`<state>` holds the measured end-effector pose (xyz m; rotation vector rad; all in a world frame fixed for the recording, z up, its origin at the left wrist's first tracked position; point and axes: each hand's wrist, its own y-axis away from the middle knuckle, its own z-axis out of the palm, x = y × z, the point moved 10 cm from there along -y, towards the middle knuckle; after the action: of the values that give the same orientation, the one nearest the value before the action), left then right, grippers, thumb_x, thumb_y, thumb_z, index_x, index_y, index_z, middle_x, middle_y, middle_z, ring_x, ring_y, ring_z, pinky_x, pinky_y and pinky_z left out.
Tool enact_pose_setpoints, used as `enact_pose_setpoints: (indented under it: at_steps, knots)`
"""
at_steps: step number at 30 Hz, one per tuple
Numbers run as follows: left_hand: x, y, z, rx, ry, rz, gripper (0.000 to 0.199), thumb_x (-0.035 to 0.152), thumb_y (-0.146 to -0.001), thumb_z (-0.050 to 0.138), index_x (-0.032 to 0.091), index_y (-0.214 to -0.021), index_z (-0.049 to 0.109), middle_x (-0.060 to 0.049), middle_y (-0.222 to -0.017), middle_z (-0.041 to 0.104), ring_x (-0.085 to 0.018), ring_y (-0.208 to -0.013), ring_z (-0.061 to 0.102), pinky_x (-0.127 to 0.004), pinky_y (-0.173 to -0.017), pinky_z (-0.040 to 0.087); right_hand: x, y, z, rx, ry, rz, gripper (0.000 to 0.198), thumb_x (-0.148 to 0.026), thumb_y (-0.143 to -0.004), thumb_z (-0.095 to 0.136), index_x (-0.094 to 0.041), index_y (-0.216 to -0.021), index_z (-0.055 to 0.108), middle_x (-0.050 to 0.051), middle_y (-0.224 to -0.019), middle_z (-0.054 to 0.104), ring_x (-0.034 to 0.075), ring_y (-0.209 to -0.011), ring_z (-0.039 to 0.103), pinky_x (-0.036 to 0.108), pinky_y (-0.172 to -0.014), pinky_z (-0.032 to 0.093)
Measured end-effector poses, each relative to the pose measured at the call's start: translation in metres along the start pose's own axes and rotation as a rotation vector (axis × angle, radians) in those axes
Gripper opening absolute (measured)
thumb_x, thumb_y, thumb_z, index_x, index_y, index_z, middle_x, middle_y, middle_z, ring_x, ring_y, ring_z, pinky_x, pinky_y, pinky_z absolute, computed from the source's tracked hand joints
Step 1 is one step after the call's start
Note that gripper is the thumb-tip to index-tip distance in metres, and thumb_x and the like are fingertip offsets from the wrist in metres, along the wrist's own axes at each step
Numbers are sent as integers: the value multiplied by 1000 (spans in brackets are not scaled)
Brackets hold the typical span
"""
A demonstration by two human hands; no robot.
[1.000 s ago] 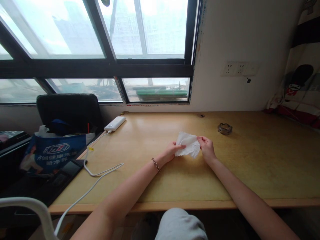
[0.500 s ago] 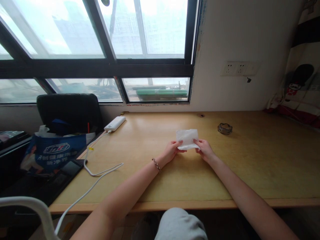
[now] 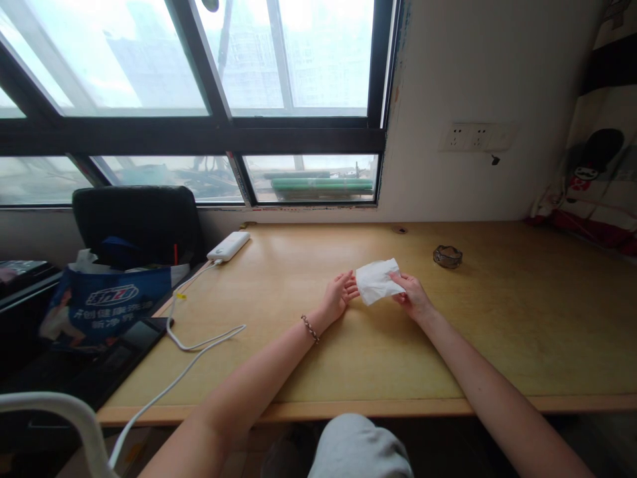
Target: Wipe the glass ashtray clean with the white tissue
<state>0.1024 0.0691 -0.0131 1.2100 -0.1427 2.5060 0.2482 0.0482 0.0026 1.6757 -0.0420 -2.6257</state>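
A folded white tissue [image 3: 375,281] is held just above the wooden desk [image 3: 308,352] near its middle. My right hand [image 3: 412,296] pinches the tissue's right edge. My left hand [image 3: 339,294], with a braided bracelet on its wrist, hovers beside the tissue's left edge with fingers spread, apart from it and holding nothing.
A small glass ashtray [image 3: 447,256] sits at the back right. A white power bank [image 3: 229,245] lies at the back left, and its white cable [image 3: 199,342] trails over the desk's front edge. A black chair [image 3: 137,222] and a blue bag [image 3: 107,302] stand at the left.
The tissue went from loosely opened to a neater folded shape. My left hand has let go of it, and only my right hand holds it now.
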Motion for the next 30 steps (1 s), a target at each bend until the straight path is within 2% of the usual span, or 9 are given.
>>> enact_pose_setpoints:
  at_steps: [3, 7, 11, 14, 18, 22, 28, 30]
  knots:
    - [-5, -1, 5, -41, -11, -51, 31, 31, -69, 63, 13, -89, 46, -12, -92, 59, -16, -75, 60, -32, -72, 47, -2, 1, 4, -5, 25, -27, 25, -38, -61, 66, -17, -72, 60, -1, -58, 54, 4, -37, 34, 17, -31, 24]
    - [-22, 5, 21, -219, -9, -201, 33, 24, -71, 61, 13, -97, 44, -13, -99, 56, -16, -80, 60, -31, -74, 47, -3, 6, 15, -62, 78, -40, 27, -40, -64, 63, -18, -78, 61, -1, -61, 55, 7, -44, 41, 19, -37, 35]
    - [-31, 17, 38, -384, 17, -268, 31, 23, -76, 55, 10, -103, 49, -12, -99, 57, -14, -76, 59, -25, -69, 47, -7, 11, 25, -126, 66, -56, 26, -39, -67, 61, -17, -82, 61, 0, -65, 56, 8, -47, 45, 19, -41, 38]
    - [-30, 22, 45, -419, 64, -267, 32, 18, -76, 55, 8, -105, 51, -13, -103, 57, -15, -83, 58, -24, -74, 46, -8, 14, 30, -177, 75, -62, 26, -39, -69, 60, -17, -83, 61, 1, -67, 57, 9, -50, 47, 20, -44, 39]
    - [-21, 15, 37, -322, 43, -215, 30, 10, -71, 57, 6, -100, 55, -14, -99, 60, -18, -87, 58, -26, -80, 44, -6, 14, 33, -222, 93, -52, 26, -36, -70, 58, -18, -89, 61, 2, -70, 58, 11, -55, 50, 22, -48, 41]
    - [-12, 7, 24, -211, 5, -141, 30, 8, -66, 60, 7, -96, 58, -14, -95, 62, -19, -83, 60, -28, -80, 44, -8, 10, 23, -153, 108, -50, 19, -31, -67, 59, -19, -81, 62, 2, -69, 58, 11, -52, 48, 22, -44, 40]
    - [-8, 0, 6, -75, -11, -75, 21, 8, -61, 62, 9, -82, 60, -8, -76, 64, -15, -68, 60, -25, -70, 46, -8, 7, 17, -128, 81, -29, 11, -26, -61, 57, -19, -70, 59, 1, -65, 57, 11, -51, 47, 23, -44, 40]
    - [-9, 1, 6, -87, -22, -84, 27, 5, -59, 60, 10, -86, 60, -7, -75, 64, -14, -67, 59, -24, -67, 45, -9, 7, 16, -127, 99, -41, 6, -24, -60, 55, -19, -64, 57, 0, -61, 54, 11, -51, 47, 22, -44, 39]
